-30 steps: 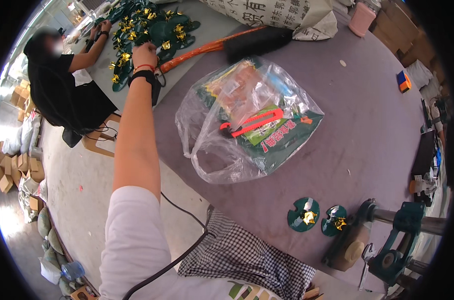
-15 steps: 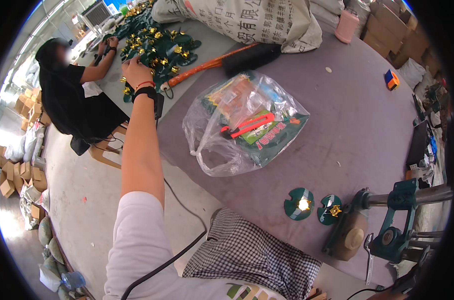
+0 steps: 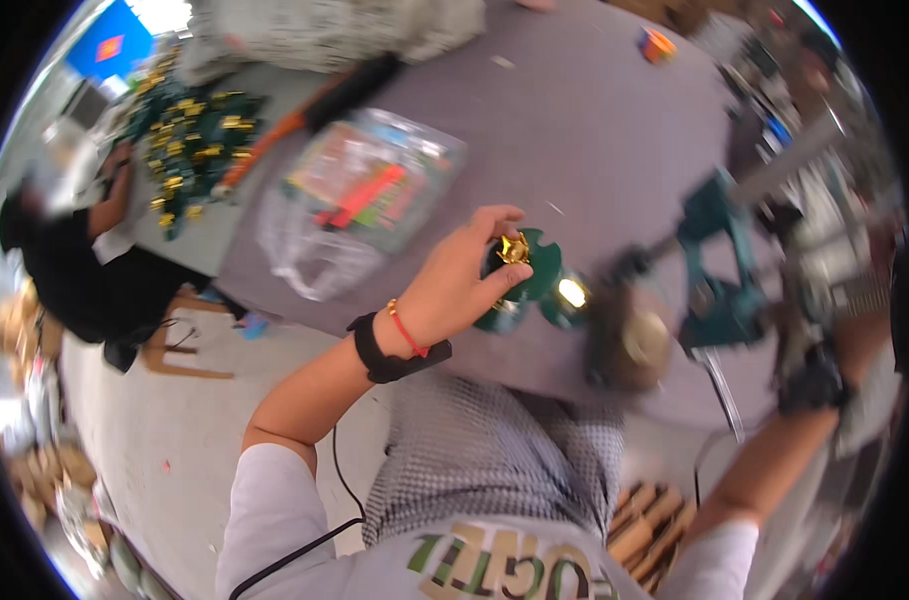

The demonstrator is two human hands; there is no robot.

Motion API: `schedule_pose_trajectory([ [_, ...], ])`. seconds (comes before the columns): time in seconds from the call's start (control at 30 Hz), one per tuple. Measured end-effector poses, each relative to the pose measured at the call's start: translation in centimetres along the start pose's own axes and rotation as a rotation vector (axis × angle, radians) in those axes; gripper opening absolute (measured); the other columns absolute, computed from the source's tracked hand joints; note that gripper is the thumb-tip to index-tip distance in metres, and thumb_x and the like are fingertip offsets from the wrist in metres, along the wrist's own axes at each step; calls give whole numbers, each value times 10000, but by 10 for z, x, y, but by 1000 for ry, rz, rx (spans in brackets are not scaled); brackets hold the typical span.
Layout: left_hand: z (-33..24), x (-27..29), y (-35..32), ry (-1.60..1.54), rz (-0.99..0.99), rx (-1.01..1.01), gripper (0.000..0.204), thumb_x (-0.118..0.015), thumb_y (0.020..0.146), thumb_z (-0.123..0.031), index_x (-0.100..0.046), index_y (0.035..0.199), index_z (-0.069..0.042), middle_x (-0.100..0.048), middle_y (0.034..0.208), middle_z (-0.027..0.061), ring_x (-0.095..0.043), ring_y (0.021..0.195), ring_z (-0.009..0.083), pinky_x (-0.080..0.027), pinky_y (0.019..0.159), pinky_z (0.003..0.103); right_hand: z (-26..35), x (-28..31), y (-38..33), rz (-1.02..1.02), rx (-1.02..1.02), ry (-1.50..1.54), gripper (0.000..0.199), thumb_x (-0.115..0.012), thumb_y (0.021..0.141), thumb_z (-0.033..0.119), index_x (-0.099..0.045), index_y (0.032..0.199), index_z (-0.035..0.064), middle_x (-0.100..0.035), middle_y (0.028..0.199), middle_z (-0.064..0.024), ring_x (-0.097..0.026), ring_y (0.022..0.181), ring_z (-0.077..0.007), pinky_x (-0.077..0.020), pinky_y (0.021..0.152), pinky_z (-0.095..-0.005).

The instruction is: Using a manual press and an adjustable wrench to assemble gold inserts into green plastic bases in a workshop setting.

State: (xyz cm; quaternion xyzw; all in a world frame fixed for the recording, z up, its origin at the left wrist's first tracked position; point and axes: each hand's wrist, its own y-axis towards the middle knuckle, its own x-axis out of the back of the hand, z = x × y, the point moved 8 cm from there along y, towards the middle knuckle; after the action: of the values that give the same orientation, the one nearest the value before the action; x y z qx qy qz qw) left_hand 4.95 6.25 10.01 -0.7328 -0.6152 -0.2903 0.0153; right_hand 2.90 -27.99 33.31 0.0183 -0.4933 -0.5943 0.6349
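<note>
My left hand is closed on a dark green notched disc with a gold flower-shaped piece at its middle. It holds the disc just above the grey-purple table cover. Below the hand lies another green disc, partly covered, and beside it a green disc with a shiny gold centre. To their right stands a green metal bench press with steel bars and a blurred rounded part at its near end. My right hand, wearing a dark wristband, is at the far right beside the press; its fingers are blurred.
A clear plastic bag with an orange-red tool in it lies left of centre. Behind it are an orange-handled tool with a black head, a pale sack and a pile of green-and-gold pieces. A person in black sits at left.
My left hand has come back from the pile at the far left to the discs near the press, with a disc in it. My view has turned right, and my right arm has come into it.
</note>
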Motion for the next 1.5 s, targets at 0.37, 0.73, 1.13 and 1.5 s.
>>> schedule_pose_trajectory([
  [0.37,-32,-165,-10,-6,31,-9,517,-691,753,-112,-469,1209,-14,-625,1048,156,-600,1000,282,-467,839,346,26,-27,-7,-878,177,-31,137,-483,879,173,-550,867,54,-494,668,-1,-431,529,-78,-329,479,-220],
  [0.73,-46,-204,-7,-229,89,-63,506,-679,746,-94,-474,1198,4,-597,1052,174,-587,1004,292,-458,865,354,32,20,-63,-354,44,-124,200,-401,933,116,-546,990,-9,-533,811,-87,-503,688,-189,-457,671,-302],
  [1.13,-37,-192,-9,-225,158,-54,689,-692,751,-190,-372,1343,-45,-500,1265,182,-486,1172,317,-387,973,371,-49,-136,-331,-313,-504,-11,171,-445,840,-35,-547,974,-8,-382,1354,-280,-404,1241,-399,-353,990,-423],
  [1.5,-34,-188,-10,-197,122,-144,740,-730,734,-289,-383,1322,-2,-436,1332,193,-396,1265,317,-331,1030,376,-73,-164,-319,-176,-268,-224,184,-405,909,17,-538,1034,-11,-284,1409,-288,-452,1195,-337,-425,905,-341],
])
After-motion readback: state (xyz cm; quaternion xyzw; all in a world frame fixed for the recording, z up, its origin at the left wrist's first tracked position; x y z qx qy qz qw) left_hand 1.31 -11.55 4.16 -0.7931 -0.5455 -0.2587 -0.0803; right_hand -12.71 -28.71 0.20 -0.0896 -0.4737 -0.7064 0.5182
